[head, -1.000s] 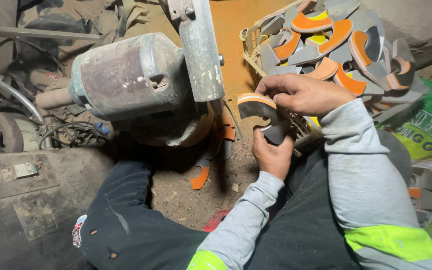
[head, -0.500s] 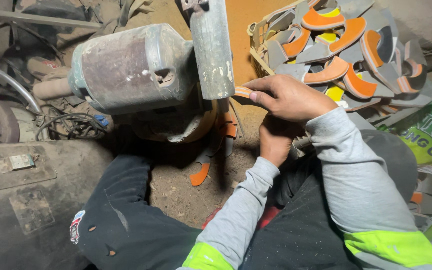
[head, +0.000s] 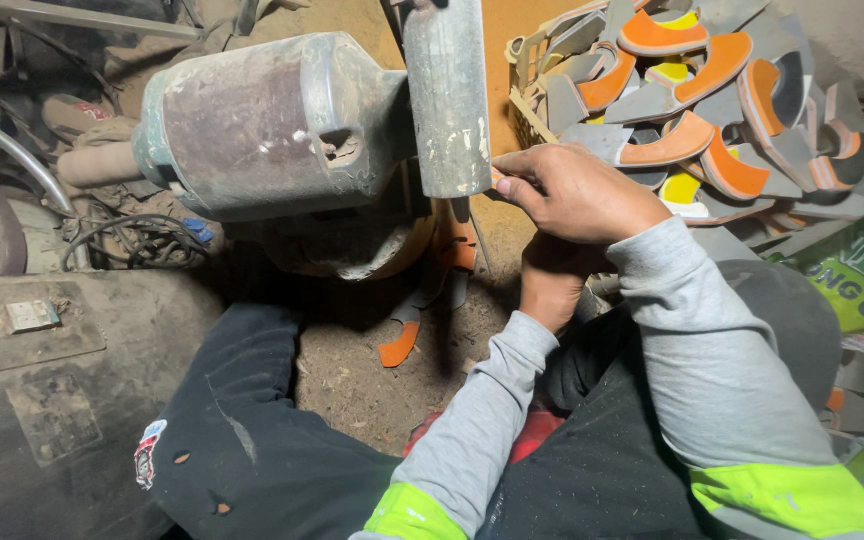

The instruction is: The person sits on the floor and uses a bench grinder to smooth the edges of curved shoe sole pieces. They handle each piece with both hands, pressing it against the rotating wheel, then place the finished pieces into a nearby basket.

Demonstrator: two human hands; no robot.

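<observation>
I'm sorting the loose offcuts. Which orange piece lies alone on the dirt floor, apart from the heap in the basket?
The small orange offcut on the floor below the grinder, between the person's knees. The other orange pieces sit piled in the basket.

Grimy workshop, dusty grinding machine (head: 292, 130), basket of shoe-sole pieces (head: 712, 110) (orange, grey)

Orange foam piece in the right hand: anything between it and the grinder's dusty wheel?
Nothing visible. The right hand holds the thin orange foam piece right at the edge of the upright dusty grey wheel; actual contact cannot be told.
</observation>
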